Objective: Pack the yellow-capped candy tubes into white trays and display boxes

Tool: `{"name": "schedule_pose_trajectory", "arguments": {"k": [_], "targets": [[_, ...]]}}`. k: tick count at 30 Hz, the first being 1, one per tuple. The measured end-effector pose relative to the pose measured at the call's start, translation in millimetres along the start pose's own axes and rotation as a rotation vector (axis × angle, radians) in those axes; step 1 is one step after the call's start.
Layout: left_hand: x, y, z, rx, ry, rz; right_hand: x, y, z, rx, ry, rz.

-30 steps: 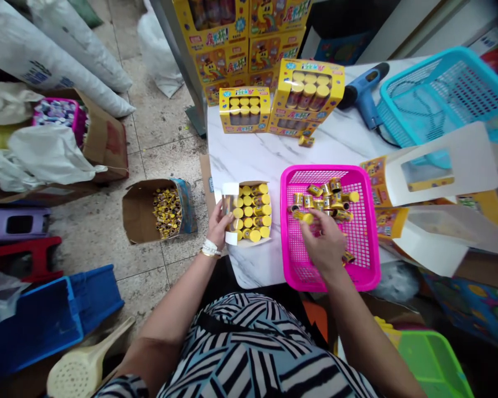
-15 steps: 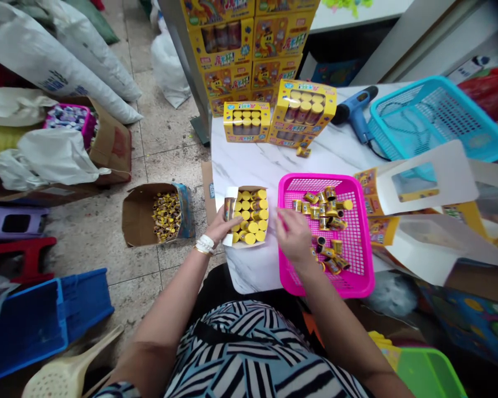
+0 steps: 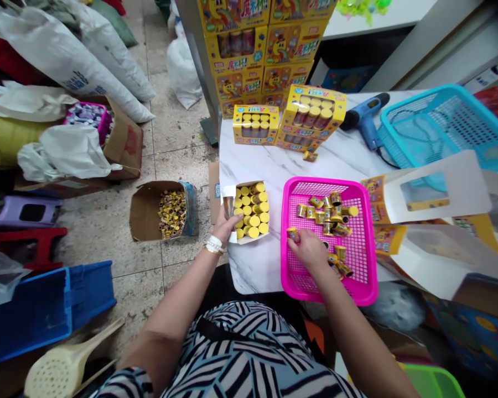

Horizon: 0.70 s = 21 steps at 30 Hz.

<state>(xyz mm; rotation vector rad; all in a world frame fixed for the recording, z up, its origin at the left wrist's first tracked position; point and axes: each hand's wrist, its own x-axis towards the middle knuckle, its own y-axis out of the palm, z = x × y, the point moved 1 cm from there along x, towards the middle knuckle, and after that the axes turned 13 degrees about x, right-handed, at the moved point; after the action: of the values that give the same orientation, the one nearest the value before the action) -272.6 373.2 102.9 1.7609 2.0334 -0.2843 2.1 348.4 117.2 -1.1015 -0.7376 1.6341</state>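
My left hand (image 3: 226,226) grips the left side of a small display box (image 3: 229,192) filled with yellow-capped tubes (image 3: 253,220). The box lies near the front left edge of the marble-patterned table, its capped ends facing up. Over the left part of a pink basket (image 3: 369,249), my right hand (image 3: 308,249) pinches a small yellow tube (image 3: 291,232) between thumb and fingers. Several more of these little tubes (image 3: 327,213) lie loose in the basket, some under or beside my right hand.
Packed yellow boxes (image 3: 255,124) stand at the back of the table, before a taller stack (image 3: 240,58). A blue heat gun (image 3: 367,119) and a turquoise basket (image 3: 440,127) lie at back right. Unfolded cartons (image 3: 427,185) are on the right. A cardboard box (image 3: 145,213) of tubes sits on the floor.
My right hand has moved from between the box and the basket to over the basket, where a tube now shows in its fingers. My left hand still holds the box.
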Motion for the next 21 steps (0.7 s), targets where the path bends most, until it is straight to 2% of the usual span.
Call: {"name": "schedule_pose_trajectory", "arguments": {"k": [3,6,9,11,14,17,19,21], "targets": [[5,4.2,-3,-0.043,-0.002,0.044,14,-4,-1,0.081,0.084,-0.015],[4,6.3,-4,-0.082,-0.015,0.049,29,-22,4,0.397,0.142,-0.183],[1,7.4,-3,-0.120,-0.050,0.030,35,-44,28,0.765,-0.056,-0.334],[0,7.9,-2,-0.143,-0.056,0.018,39,-50,55,0.847,-0.233,-0.399],[-1,7.8,-1,-0.160,-0.063,0.008,50,-41,95,0.741,-0.406,-0.490],[-1,6.6,-1,-0.154,-0.041,0.022,59,-17,122,0.514,-0.517,-0.399],[-1,5.4,0,-0.155,-0.020,0.032,59,-4,128,0.394,-0.563,-0.335],[0,4.2,2,-0.166,-0.030,0.030,54,0,123,0.355,-0.601,-0.353]]}}
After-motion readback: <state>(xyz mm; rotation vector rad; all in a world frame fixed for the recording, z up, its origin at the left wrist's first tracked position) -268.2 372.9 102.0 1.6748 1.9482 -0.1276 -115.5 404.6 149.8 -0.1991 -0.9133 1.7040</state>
